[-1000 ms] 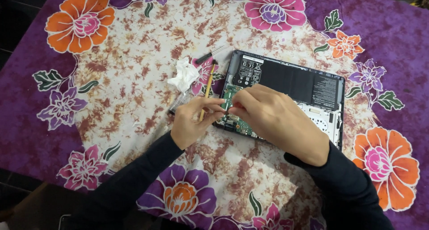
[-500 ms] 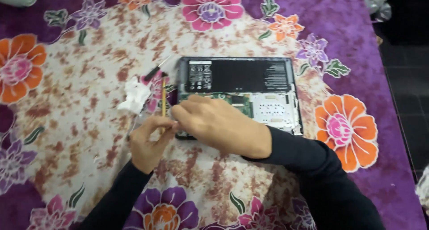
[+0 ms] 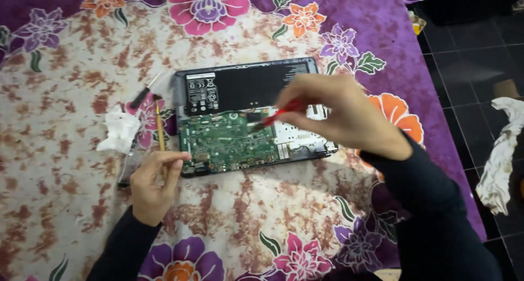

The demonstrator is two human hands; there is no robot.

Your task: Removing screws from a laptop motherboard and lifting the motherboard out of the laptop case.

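Observation:
An opened laptop base (image 3: 248,117) lies bottom-up on a flowered cloth, with a black battery (image 3: 256,84) at the far side and a green circuit board (image 3: 226,139) nearer me. My right hand (image 3: 338,114) holds a red-handled tool (image 3: 275,116) whose tip points down at the board's right edge. My left hand (image 3: 153,183) rests at the laptop's near left corner, fingers curled and touching the lower end of a thin yellow stick (image 3: 160,131).
A crumpled white tissue (image 3: 117,131) and a dark-handled screwdriver (image 3: 143,94) lie left of the laptop. The purple and cream cloth (image 3: 65,68) covers the surface. Dark tiled floor with a white rag (image 3: 499,161) shows at the right.
My right hand has lifted off the board and moved right, now showing the red tool. My left hand stays at the laptop's left corner. The camera view has shifted.

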